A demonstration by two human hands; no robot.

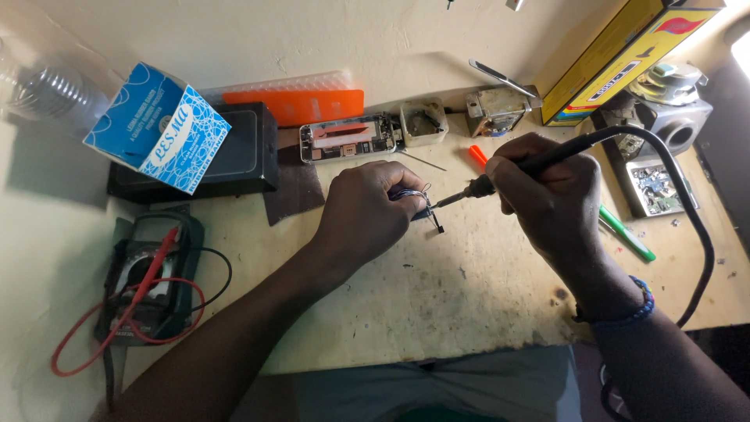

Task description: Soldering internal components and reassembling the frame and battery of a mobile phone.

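Worn workbench [437, 289]: soldering iron [500, 178] meets small part [434, 219].

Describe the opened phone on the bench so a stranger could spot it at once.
Start at the black box against the back wall, under the tilted blue and white carton. Just right of it lies the opened phone, flat, in front of the orange strip. Unlike the small white cup at its right end, it is long, with bare circuitry showing.

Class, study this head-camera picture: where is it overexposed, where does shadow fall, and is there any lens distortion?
Head view: glare blows out the top right corner beside the yellow box; the blue carton casts shadow leftwards onto the wall; wide-angle bending curves the bench edge; the hands and soldering iron stay sharp.
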